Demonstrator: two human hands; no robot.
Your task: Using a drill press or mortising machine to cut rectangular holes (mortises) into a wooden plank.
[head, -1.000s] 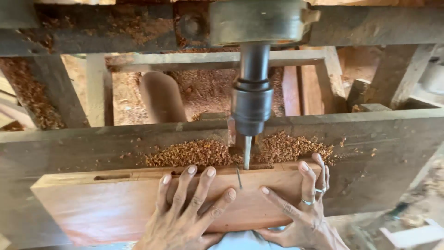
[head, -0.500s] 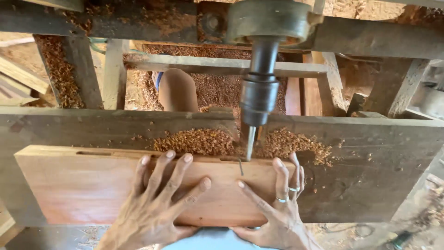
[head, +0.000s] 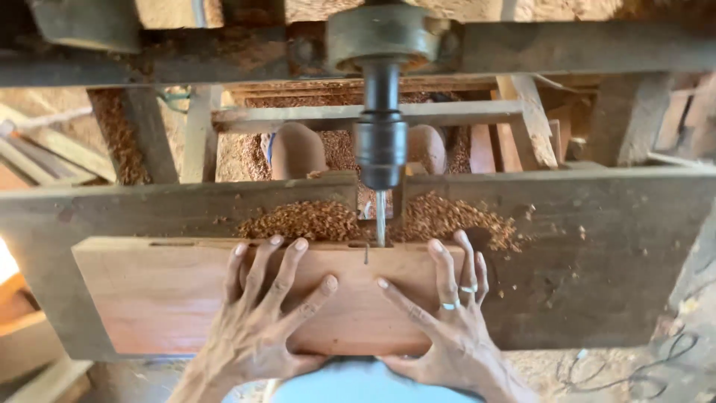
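A reddish wooden board (head: 186, 298), likely stiff and heavy, lies flat under spread left hand (head: 261, 321) and right hand (head: 447, 328), both pressing its near half below the drill bit (head: 381, 216).

You look down into a rough workshop built of weathered grey timber beams (head: 567, 52) and posts (head: 142, 127). Reddish sawdust (head: 246, 153) covers the ground beyond the frame. Loose planks (head: 45, 160) lie at the left, where bright daylight (head: 6, 263) breaks in. A dark cable (head: 634, 366) curls on the floor at lower right.
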